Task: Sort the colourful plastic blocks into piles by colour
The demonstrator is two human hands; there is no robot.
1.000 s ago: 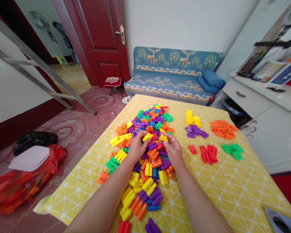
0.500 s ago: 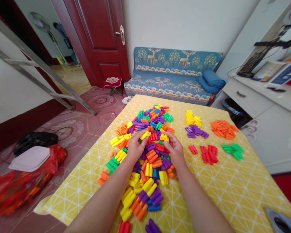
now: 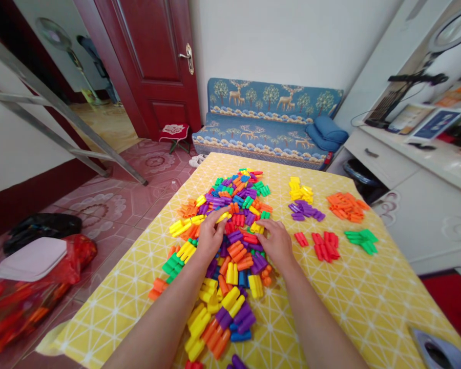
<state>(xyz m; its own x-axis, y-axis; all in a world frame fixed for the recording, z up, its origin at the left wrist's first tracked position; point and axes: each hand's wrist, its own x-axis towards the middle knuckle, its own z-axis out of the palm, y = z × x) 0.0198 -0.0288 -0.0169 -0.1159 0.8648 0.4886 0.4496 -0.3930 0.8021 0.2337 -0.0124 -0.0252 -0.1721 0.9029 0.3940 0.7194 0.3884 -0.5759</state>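
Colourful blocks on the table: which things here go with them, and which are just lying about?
Seem part of the job:
left hand, right hand
mixed pile of blocks
yellow group, purple group, orange group, red group, green group
table

Seem just lying about:
blue sofa
red stool
ladder
standing fan
pale shoes
black bag

smooth, glossy plastic blocks [image 3: 255, 286], cloth sofa [image 3: 249, 135], dull metal ladder [image 3: 100, 141], shiny floor tiles [image 3: 103, 204]
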